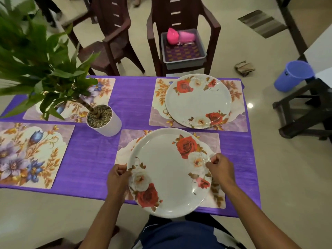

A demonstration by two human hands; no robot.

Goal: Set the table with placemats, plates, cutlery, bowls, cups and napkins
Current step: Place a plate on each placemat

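A white plate with red roses (pixel 168 173) is over the near right placemat (pixel 212 139). My left hand (pixel 118 177) grips its left rim and my right hand (pixel 220 168) grips its right rim. Whether the plate rests on the mat or hovers just above it, I cannot tell. A second rose plate (pixel 197 101) lies on the far right placemat (pixel 158 105). Two more floral placemats lie bare: one at the near left (pixel 27 153), one at the far left (pixel 102 90), partly hidden by leaves.
A potted plant in a white pot (pixel 106 123) stands mid-table on the purple cloth (pixel 133 97). Behind the table, a brown chair (pixel 212 27) holds a grey tub (pixel 185 62) with pink cups (pixel 179 36). A blue bucket (pixel 292 76) stands on the floor at right.
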